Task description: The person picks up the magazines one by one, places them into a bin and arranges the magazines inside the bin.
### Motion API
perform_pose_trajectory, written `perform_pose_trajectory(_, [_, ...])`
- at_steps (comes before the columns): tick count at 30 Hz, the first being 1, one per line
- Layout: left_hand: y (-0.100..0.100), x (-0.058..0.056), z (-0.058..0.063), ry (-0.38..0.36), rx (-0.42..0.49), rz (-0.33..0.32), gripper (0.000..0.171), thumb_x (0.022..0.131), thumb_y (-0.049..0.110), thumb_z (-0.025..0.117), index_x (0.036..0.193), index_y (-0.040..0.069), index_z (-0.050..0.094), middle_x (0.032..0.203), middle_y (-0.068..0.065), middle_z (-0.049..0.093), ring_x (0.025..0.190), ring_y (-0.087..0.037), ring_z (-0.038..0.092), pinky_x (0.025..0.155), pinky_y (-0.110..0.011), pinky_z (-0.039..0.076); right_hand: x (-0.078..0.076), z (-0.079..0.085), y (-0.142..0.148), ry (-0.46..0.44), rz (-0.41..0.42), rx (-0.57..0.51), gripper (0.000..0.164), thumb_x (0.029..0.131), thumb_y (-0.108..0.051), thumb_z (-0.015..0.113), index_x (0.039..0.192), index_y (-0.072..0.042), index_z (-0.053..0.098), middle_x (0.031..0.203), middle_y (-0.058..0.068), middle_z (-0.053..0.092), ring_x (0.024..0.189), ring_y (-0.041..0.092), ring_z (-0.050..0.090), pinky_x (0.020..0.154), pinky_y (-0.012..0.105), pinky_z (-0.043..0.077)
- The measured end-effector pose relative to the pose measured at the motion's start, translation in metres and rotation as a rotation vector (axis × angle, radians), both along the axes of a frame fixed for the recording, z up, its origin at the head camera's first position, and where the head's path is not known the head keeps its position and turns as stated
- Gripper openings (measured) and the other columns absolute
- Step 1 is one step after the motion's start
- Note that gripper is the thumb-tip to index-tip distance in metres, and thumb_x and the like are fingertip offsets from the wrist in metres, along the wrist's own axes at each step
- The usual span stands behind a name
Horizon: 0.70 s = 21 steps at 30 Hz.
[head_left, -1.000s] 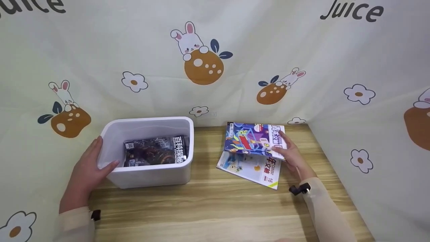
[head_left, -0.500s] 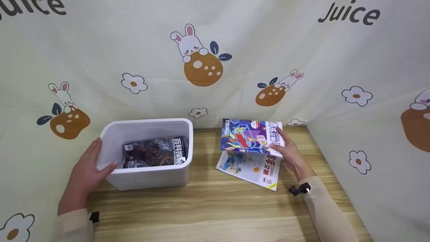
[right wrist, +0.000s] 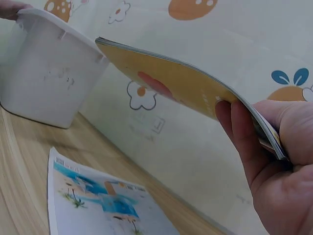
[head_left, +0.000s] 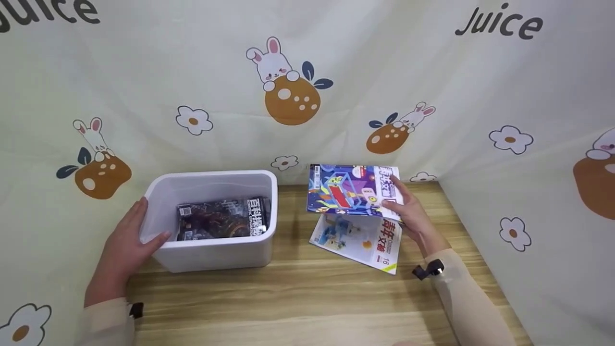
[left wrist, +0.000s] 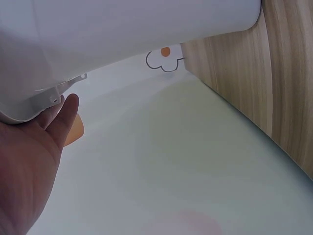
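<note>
My right hand [head_left: 414, 218] pinches a purple magazine [head_left: 346, 190] by its right end, thumb on the cover and fingers underneath. In the right wrist view the magazine's yellow back [right wrist: 161, 78] is raised clear of the table and bends slightly. Below it on the table lies a white magazine [head_left: 365, 245] with a beach picture, partly covered by the purple one in the head view. My left hand [head_left: 126, 245] grips the left rim of a white plastic bin [head_left: 216, 254], thumb over the front corner. Inside the bin lies a dark magazine [head_left: 221, 218] with white lettering.
The wooden table [head_left: 307, 302] meets a patterned cloth backdrop [head_left: 336, 134] behind the bin. More cloth rises along the left and right sides. Each wrist carries a small black camera mount [head_left: 427, 270].
The purple magazine has shifted left and up, away from the white one, with my right hand moving along. My left hand stays on the bin.
</note>
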State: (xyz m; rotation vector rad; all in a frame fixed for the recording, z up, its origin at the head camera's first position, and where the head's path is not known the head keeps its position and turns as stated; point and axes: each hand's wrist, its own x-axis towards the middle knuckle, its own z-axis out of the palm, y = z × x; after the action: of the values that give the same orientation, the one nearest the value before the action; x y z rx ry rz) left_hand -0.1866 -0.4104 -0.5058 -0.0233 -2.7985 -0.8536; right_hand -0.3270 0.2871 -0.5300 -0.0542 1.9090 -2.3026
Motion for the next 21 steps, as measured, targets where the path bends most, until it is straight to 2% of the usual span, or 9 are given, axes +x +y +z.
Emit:
perform_pose_trajectory(8, [0.001,0.003,-0.002,-0.001,0.001,-0.002,0.111,0.101,0.059,0.073,0.179,0.012,0.009,0.182,-0.026,0.013,0.163,-0.059,0.017,0.117,-0.088,0.023,0.005,0.011,-0.014,0.007,0.03,-0.024,0.097,0.101,0.003,0.075,0.178,-0.033,0.028,0.138,0.018,0.066,0.1,0.026,0.081,0.088,0.038,0.068])
perform_pose_trajectory(14, [0.002,0.002,0.0,0.014,0.006,-0.007,0.11,0.102,0.059,0.072,0.179,0.01,0.011,0.182,-0.026,0.015,0.163,-0.058,0.018,0.118,-0.088,0.022,0.006,0.022,-0.024,0.041,0.051,-0.055,0.096,0.101,0.007,0.072,0.178,-0.03,0.028,0.135,0.019,0.067,0.098,0.028,0.081,0.085,0.039,0.069])
perform_pose_trajectory(21, [0.0,-0.002,0.0,0.032,-0.006,-0.008,0.11,0.102,0.059,0.072,0.179,0.011,0.011,0.182,-0.026,0.016,0.163,-0.059,0.02,0.118,-0.088,0.023,0.004,0.035,-0.036,0.047,0.086,-0.044,0.096,0.101,0.005,0.073,0.178,-0.032,0.028,0.141,0.02,0.062,0.099,0.026,0.08,0.087,0.036,0.068])
